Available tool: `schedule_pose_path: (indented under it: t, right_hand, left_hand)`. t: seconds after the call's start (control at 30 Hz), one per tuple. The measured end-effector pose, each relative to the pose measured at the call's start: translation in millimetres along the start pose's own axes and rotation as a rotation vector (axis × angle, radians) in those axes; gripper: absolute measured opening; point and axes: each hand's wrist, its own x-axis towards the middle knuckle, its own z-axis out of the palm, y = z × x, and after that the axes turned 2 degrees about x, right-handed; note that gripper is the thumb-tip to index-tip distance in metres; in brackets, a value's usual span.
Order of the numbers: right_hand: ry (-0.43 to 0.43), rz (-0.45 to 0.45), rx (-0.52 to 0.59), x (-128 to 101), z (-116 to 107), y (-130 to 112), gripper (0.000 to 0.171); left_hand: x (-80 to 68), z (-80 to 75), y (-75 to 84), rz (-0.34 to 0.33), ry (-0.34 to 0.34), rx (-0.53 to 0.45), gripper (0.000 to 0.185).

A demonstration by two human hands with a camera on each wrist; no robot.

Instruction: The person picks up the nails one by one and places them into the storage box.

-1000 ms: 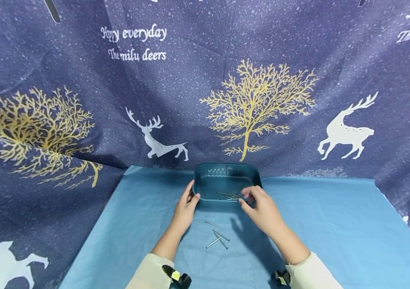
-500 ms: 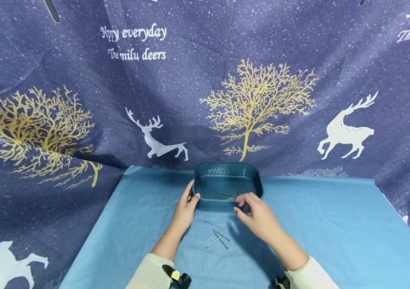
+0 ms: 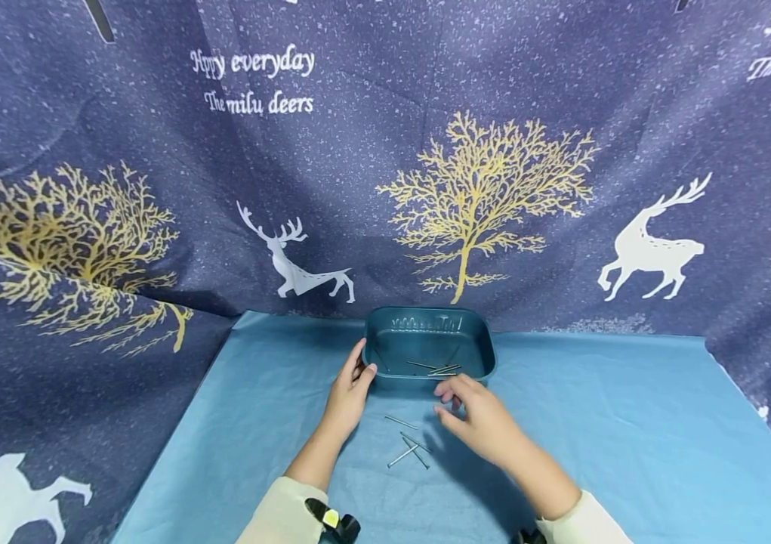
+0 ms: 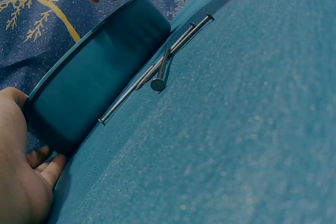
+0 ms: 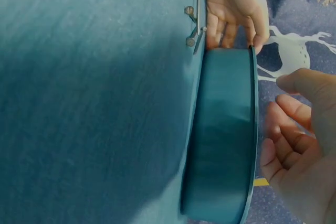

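A teal plastic tray (image 3: 402,384) stands at the back of the blue cloth, with several nails (image 3: 443,370) lying on its floor. My left hand (image 3: 346,400) grips its left end, thumb at the rim and fingers along the side. Just in front of the tray's right part, my right hand (image 3: 483,419) hovers with fingers loosely bent and nothing between them; the right wrist view shows this hand (image 5: 304,145) apart from the wall. Several long steel nails (image 4: 173,51) lie on the cloth before the tray, some crossing each other.
Blue cloth (image 3: 630,423) covers the work surface. Behind it hangs a dark blue curtain (image 3: 371,189) printed with deer and yellow trees, close to the tray's back wall.
My right hand has drawn back out of the tray, towards me and slightly left, leaving the nails inside in fuller view. The left hand and the nails on the cloth have stayed put.
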Motion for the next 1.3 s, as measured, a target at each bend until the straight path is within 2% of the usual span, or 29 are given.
schedule_pose_path:
  t: [0.47, 0.8, 1.07, 1.3]
  right_hand:
    - [-0.143, -0.073, 0.001, -3.5, 1.7, -7.9, 0.022]
    - [-0.277, -0.099, -0.046, -6.4, 8.1, -14.0, 0.025]
    - [-0.323, -0.142, -0.077, -6.4, 10.3, -19.4, 0.023]
    - [-0.369, -0.145, -0.068, -6.7, 15.0, -19.3, 0.025]
  left_hand:
    - [0.4, 0.4, 1.7, -0.001, 0.004, 0.013, 0.057]
    - [-0.7, 0.8, 0.5, 0.016, 0.025, 0.003, 0.057]
    - [-0.7, 1.1, 1.4, 0.004, 0.014, 0.003, 0.056]
    - [-0.3, 0.7, 0.8, 0.006, 0.013, 0.007, 0.057]
